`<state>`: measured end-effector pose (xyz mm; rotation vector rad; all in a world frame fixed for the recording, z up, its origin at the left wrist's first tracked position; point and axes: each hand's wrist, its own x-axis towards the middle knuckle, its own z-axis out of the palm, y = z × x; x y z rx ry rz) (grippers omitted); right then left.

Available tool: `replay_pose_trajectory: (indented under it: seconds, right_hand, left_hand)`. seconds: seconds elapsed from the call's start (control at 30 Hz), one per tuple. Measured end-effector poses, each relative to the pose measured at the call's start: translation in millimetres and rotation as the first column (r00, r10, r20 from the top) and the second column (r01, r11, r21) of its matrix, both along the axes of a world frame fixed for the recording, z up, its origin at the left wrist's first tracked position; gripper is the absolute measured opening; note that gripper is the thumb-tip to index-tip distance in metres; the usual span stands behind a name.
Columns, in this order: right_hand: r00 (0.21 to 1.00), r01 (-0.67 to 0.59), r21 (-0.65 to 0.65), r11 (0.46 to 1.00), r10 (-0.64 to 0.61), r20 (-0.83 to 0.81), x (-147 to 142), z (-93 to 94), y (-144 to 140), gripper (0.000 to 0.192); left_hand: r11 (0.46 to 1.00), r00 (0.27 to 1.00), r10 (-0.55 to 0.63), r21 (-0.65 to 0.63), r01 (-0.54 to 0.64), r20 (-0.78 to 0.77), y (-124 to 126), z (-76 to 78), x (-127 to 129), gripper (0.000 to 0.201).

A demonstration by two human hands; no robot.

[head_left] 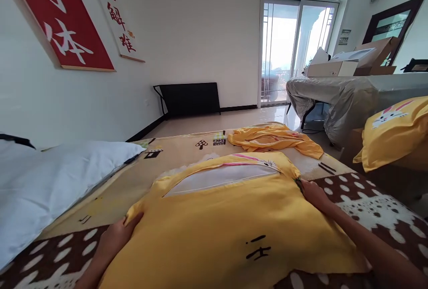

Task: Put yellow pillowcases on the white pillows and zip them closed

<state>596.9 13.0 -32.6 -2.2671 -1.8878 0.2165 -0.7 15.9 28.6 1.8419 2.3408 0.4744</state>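
A yellow pillowcase [200,222] with a white pillow [220,177] inside lies in front of me on the patterned bedding. Its opening gapes along the far side, and the white pillow shows through the gap. My left hand [118,235] grips the pillowcase by its left edge, fingers closed on the cloth. At the far right corner, my right hand [314,194] is closed on the yellow fabric. Black lettering shows on the near face, and part of a rabbit print is on the far flap.
A bare white pillow [67,182] lies at left. Crumpled yellow cloth [274,137] rests on the bed's far edge. A yellow rabbit-print pillow [397,130] sits at right, near a plastic-covered table [334,90] with boxes [334,68]. A black folded panel [190,99] leans against the wall.
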Motion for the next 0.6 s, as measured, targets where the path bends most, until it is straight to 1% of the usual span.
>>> replay_pose_trajectory:
  seconds: [0.03, 0.07, 0.1, 0.13, 0.17, 0.2, 0.23, 0.27, 0.3, 0.33, 0.37, 0.4, 0.43, 0.47, 0.5, 0.53, 0.6]
  right_hand:
    - [1.000, -0.008, -0.011, 1.000, 0.008, 0.023, 2, 5.1, 0, 0.031]
    - [0.999, -0.013, -0.015, 1.000, 0.014, 0.045, 3, 13.8, 1, 0.028]
    - [0.998, -0.014, -0.010, 1.000, 0.015, 0.067, 3, 25.6, 2, 0.025]
    - [0.996, -0.019, 0.013, 1.000, 0.018, 0.091, -1, 40.1, 4, 0.025]
    - [0.993, -0.041, 0.063, 0.997, 0.034, 0.111, -10, 56.5, 6, 0.024]
    - [0.990, -0.092, 0.134, 0.987, 0.076, 0.121, -23, 73.8, 9, 0.025]
    - [0.980, -0.177, 0.225, 0.958, 0.151, 0.126, -41, 90.8, 11, 0.024]
    - [0.956, -0.293, 0.330, 0.897, 0.269, 0.118, -63, 106.2, 12, 0.024]
    - [0.903, -0.419, 0.406, 0.812, 0.418, 0.096, -87, 118.7, 14, 0.025]
    - [0.833, -0.521, 0.450, 0.725, 0.547, 0.082, -111, 127.3, 15, 0.026]
    - [0.762, -0.602, 0.458, 0.654, 0.642, 0.085, -132, 131.5, 16, 0.028]
    - [0.715, -0.654, 0.441, 0.615, 0.693, 0.093, -148, 131.2, 17, 0.031]
    - [0.695, -0.681, 0.406, 0.609, 0.712, 0.098, -158, 126.8, 17, 0.034]
    - [0.700, -0.685, 0.369, 0.627, 0.707, 0.099, -162, 119.2, 18, 0.036]
    - [0.724, -0.669, 0.340, 0.661, 0.683, 0.094, -159, 109.3, 18, 0.039]
    - [0.756, -0.637, 0.322, 0.700, 0.649, 0.084, -151, 98.5, 17, 0.040]
    - [0.819, -0.556, 0.318, 0.768, 0.572, 0.052, -126, 78.2, 13, 0.044]
  left_hand:
    - [0.999, 0.999, 0.043, 0.009, -0.042, -0.012, -1, 4.7, 1, 0.038]
    - [0.996, 0.997, 0.076, 0.049, -0.074, -0.028, -2, 13.1, 3, 0.034]
    - [0.992, 0.996, 0.081, 0.105, -0.076, -0.037, -4, 24.4, 8, 0.032]
    - [0.985, 0.998, 0.050, 0.167, -0.043, -0.034, -6, 37.3, 18, 0.033]
    - [0.977, 1.000, -0.024, 0.214, 0.027, -0.018, -9, 50.8, 33, 0.036]
    - [0.966, 0.990, -0.140, 0.221, 0.133, 0.016, -11, 63.8, 53, 0.038]
    - [0.941, 0.963, -0.267, 0.229, 0.251, 0.040, -14, 75.5, 78, 0.038]
    - [0.883, 0.895, -0.445, 0.187, 0.431, 0.036, -15, 85.0, 106, 0.039]
    - [0.795, 0.803, -0.597, 0.146, 0.589, 0.012, -16, 91.9, 136, 0.039]
    - [0.719, 0.725, -0.689, 0.117, 0.685, -0.015, -14, 95.8, 163, 0.040]
    - [0.660, 0.665, -0.745, 0.090, 0.745, -0.042, -11, 96.7, 187, 0.040]
    - [0.624, 0.628, -0.774, 0.070, 0.778, -0.076, -8, 94.8, 204, 0.040]
    - [0.612, 0.613, -0.784, 0.047, 0.789, -0.097, -3, 90.3, 214, 0.040]
    - [0.619, 0.618, -0.779, 0.031, 0.785, -0.106, 1, 84.0, 216, 0.040]
    - [0.641, 0.639, -0.761, 0.023, 0.767, -0.107, 4, 76.4, 210, 0.041]
    - [0.673, 0.671, -0.735, 0.018, 0.740, -0.098, 6, 68.2, 199, 0.041]
    - [0.746, 0.746, -0.662, 0.025, 0.665, -0.068, 7, 52.7, 168, 0.041]
